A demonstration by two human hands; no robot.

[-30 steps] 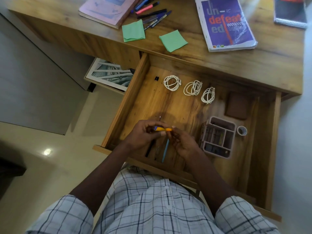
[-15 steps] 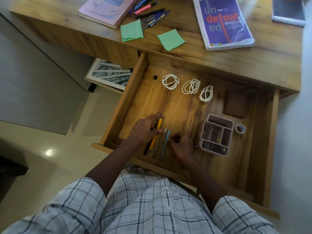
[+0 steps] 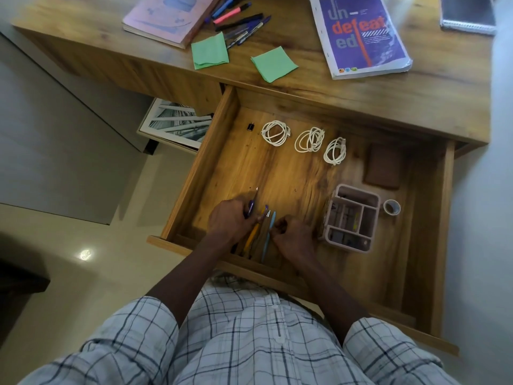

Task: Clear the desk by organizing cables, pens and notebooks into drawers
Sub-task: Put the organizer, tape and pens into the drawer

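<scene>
Since half a second ago the yellow pen has left the left grip and lies in the row at the front of the drawer, near the blue pen. That grip now curls round a purple pen, tip pointing away. The right grip sits curled against the blue pen; whether it pinches it I cannot tell. Pens are probably light, stiff and apt to roll, best held mid-barrel. Open drawer floor lies ahead towards the cables; the organiser crowds the right.
</scene>
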